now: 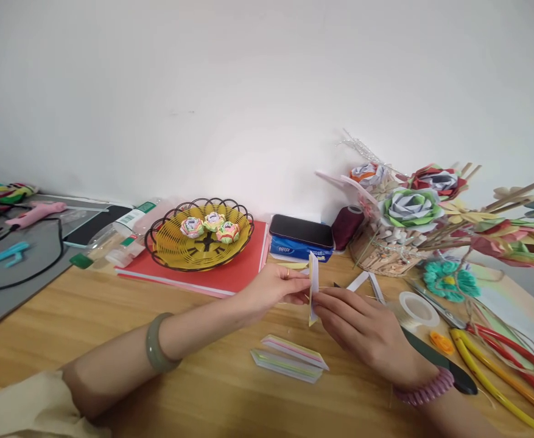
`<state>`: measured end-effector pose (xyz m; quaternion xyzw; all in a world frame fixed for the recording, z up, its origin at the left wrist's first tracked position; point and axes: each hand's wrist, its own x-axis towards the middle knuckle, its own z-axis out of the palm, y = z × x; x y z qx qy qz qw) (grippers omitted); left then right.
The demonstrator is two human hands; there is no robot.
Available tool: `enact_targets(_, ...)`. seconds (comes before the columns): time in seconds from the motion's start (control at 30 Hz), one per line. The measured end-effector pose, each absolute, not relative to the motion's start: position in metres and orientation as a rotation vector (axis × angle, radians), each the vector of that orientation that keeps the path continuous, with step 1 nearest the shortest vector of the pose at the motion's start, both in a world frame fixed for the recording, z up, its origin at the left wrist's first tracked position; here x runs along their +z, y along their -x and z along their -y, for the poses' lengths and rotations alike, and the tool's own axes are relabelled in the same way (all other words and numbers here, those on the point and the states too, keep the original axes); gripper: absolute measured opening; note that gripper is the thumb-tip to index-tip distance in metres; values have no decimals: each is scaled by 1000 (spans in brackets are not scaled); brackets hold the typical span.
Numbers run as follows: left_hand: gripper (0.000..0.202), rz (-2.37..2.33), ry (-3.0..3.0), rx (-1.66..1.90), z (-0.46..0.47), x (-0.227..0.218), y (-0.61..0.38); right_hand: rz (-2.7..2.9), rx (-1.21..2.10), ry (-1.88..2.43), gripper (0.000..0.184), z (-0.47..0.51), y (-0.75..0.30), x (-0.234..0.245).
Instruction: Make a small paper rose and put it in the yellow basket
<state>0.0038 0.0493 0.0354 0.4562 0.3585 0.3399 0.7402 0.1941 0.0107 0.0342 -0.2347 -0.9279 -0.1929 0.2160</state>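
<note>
Both my hands meet over the middle of the wooden table (pixel 111 316). My left hand (pixel 273 289) pinches a small folded paper piece (pixel 313 281) held upright on its edge. My right hand (pixel 362 328) grips the same paper piece from the right side, fingers closed on its lower part. Two folded paper strips (pixel 289 359) with coloured edges lie flat on the table just below my hands. A green bangle sits on my left wrist and a pink coil band on my right.
A yellow wire basket (pixel 166 246) with three paper roses stands on red paper at the back. A phone on a tissue pack (pixel 301 238), a thread spool, a paper flower bouquet (pixel 413 207), a tape roll (pixel 415 309), scissors and yellow-handled pliers (pixel 490 383) lie to the right. A glue gun and bottle lie at the left.
</note>
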Motion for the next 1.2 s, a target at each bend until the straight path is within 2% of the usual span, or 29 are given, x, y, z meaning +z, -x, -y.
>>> enact_targets(0.23,24,-779,-1113,705,-48,39,-5,2537,-571,608,21,-13,-187,38)
enact_targets(0.37,18,-817,-1232,789,-49,44,-4,2529,-434,641,18,-13,-184,38)
enact_targets(0.53,21,-939,-1322,1019,-59,60,8,2130,-233,969,16,-27,-186,47)
enact_targets(0.63,22,-918,-1346,1105,-63,68,16,2340,-173,1248,17,-45,-184,48)
enact_targets(0.87,11,-840,-1224,1150,-64,77,20,2511,-93,1436,15,-71,-166,27)
enact_targets(1.2,6,-873,-1017,1088,-59,65,9,1960,306,1580,13,-53,-156,48)
